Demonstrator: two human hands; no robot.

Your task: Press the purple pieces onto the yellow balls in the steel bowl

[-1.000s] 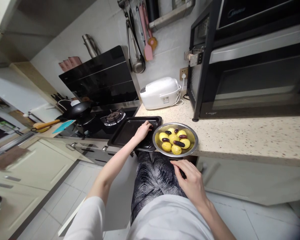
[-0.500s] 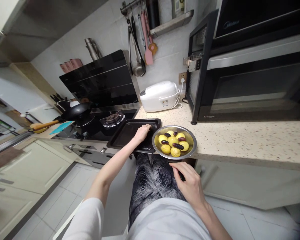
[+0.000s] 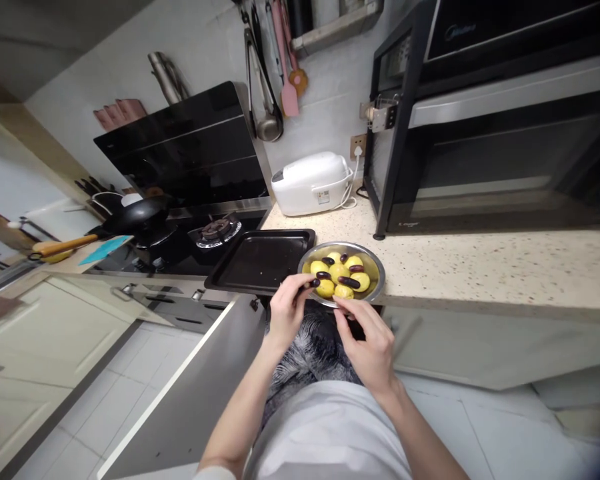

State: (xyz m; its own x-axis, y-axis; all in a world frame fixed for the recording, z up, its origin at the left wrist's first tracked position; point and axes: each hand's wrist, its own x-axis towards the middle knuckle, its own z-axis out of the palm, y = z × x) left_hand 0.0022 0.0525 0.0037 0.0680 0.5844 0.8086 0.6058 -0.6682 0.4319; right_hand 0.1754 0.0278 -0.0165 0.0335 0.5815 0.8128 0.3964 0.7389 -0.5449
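A shallow metal bowl (image 3: 379, 287) at the counter's edge holds several round yellow pieces (image 3: 338, 273), with dark purple oblong pieces (image 3: 350, 283) lying on and between them. Over the bowl's near left rim, my left hand (image 3: 286, 312) pinches a dark purple oblong piece (image 3: 314, 283). My right hand (image 3: 370, 337) is at the near rim, thumb and forefinger drawn together close to the front yellow piece. What those fingers hold, if anything, is hidden. Beside the bowl on the left lies a black baking tray (image 3: 260, 260).
Behind the bowl stands a white appliance (image 3: 313, 183) with a cord. A gas burner (image 3: 217, 231) and a black wok (image 3: 137, 217) are to the left. The dark oven (image 3: 505, 167) rises at the right. Below the tray, a cabinet door (image 3: 190, 393) juts out open.
My left hand has come from the baking tray to the bowl's left rim, now with a purple piece in its fingers. My right hand has risen slightly to the bowl's near rim.
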